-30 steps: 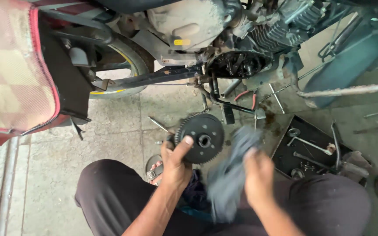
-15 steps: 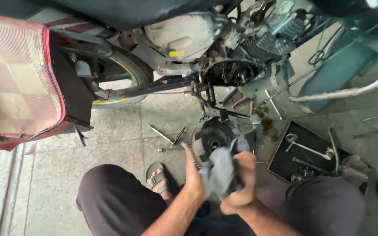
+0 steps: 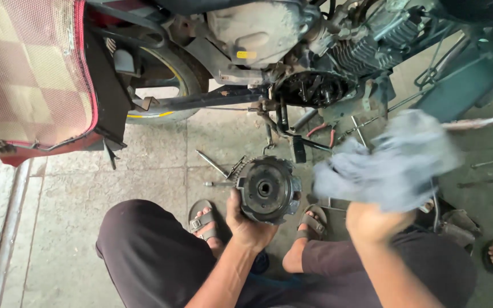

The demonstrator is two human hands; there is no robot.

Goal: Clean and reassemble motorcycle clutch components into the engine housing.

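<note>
both fingers busy: left hand (image 3: 247,225) grips gear drum (image 3: 269,189), right hand (image 3: 375,221) grips rag (image 3: 392,159).

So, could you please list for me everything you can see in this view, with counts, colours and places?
Round toothed metal clutch drum: one, dark grey, centre, held up by the left hand.
Crumpled cloth rag: one, grey-blue, blurred, right of the drum, in the right hand.
Motorcycle engine with opened round housing: one, grey and black, top centre.
Rear wheel with yellow rim stripe: one, black, upper left.
Checked seat cover: one, faded red and cream, top left.
Loose metal hand tools: a few, silver, on the paved floor behind the drum.
Strapped sandals: two, grey, on the person's feet.
Left hand: grips the drum's lower edge.
Right hand: clutches the rag.
</note>
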